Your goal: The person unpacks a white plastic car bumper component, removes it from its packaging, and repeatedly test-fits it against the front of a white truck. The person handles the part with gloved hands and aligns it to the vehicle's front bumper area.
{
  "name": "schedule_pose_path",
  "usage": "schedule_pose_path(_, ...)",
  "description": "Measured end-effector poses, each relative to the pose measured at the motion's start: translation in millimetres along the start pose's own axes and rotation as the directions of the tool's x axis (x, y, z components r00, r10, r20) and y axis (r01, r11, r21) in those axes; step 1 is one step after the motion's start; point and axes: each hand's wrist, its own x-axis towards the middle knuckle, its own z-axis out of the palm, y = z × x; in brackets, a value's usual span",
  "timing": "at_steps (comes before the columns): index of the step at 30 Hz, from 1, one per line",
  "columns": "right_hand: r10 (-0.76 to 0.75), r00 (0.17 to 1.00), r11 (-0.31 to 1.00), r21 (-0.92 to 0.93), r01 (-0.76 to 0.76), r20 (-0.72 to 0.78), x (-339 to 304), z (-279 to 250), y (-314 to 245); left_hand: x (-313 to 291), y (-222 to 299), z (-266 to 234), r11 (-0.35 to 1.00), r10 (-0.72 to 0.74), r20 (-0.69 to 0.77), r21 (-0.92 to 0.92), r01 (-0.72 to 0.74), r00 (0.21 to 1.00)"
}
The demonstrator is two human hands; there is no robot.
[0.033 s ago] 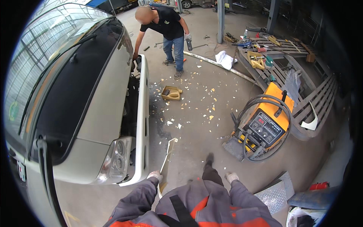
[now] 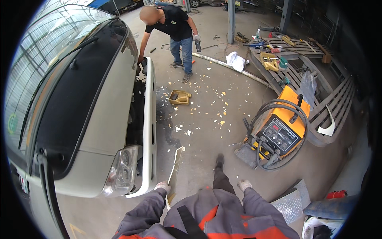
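Observation:
My left hand (image 2: pixel 162 186), in a pale work glove, is closed on a long narrow white trim strip (image 2: pixel 173 172). The strip stands out ahead of the hand, and its lower end runs down beside my body. To its left is the white front bumper (image 2: pixel 149 159) of a light-coloured van (image 2: pixel 85 169), with a gap behind it. My right hand (image 2: pixel 244 185), gloved as well, hangs at my right side with its fingers loosely bent and nothing visible in them.
Ahead, another person (image 2: pixel 175 32) bends toward the bumper's far end. A cut-open yellow container (image 2: pixel 180 97) sits among scattered chips. An orange welding machine (image 2: pixel 280 129) with coiled cables stands right, before a slatted metal frame (image 2: pixel 318 75). Metal plates (image 2: pixel 288 205) lie nearer.
The view has shifted very slightly, and my right hand sits a touch higher in it. My left hand still holds the strip; the other person stays bent at the bumper.

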Motion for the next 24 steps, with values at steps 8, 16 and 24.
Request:
schedule_pose_path(8,-0.049,0.928,0.698,-0.652,0.297,0.37,160,-28,-101,46,-28,-44,0.966,-0.259,0.13,0.011,0.26,0.957)
schedule_pose_path(16,-0.201,0.926,0.825,-0.455,0.335,0.319,296,-108,-402,123,35,-117,0.904,-0.394,0.241,-0.072,0.422,0.887)
schedule_pose_path(24,-0.322,0.912,0.875,-0.289,0.39,0.254,387,-210,-584,246,190,-299,0.971,-0.201,0.035,-0.127,0.204,0.979)
